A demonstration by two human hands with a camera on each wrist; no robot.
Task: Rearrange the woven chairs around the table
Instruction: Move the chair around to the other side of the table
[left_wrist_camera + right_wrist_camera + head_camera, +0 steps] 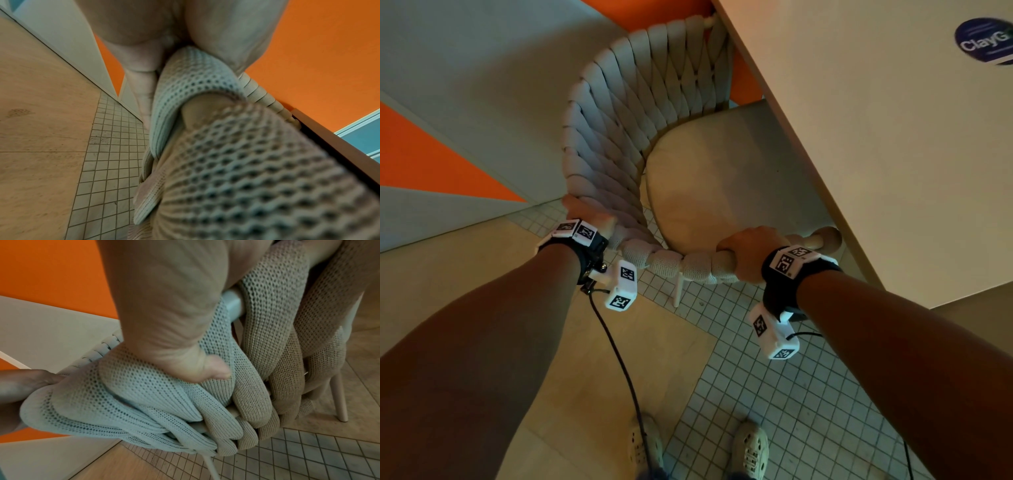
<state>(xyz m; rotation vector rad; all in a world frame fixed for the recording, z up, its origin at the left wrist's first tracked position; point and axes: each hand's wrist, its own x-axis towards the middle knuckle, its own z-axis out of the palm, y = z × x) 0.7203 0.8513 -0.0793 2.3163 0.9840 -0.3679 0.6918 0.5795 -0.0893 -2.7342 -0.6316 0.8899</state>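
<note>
Both hands are clenched around the top rail of the woven chair (640, 113). The right hand (748, 251) wraps the padded rim near its bare wooden end, thumb (213, 374) pressed into the knitted mesh. The left hand (585, 214) grasps the curved rim further round the backrest, its fingers folded over the thick woven bands. The chair stands close in front of the person, its cushioned seat (709, 185) pushed partly under the edge of the pale table (876, 137). Below are small square floor tiles (774, 394), and beyond the chair an orange and grey wall (448, 102).
</note>
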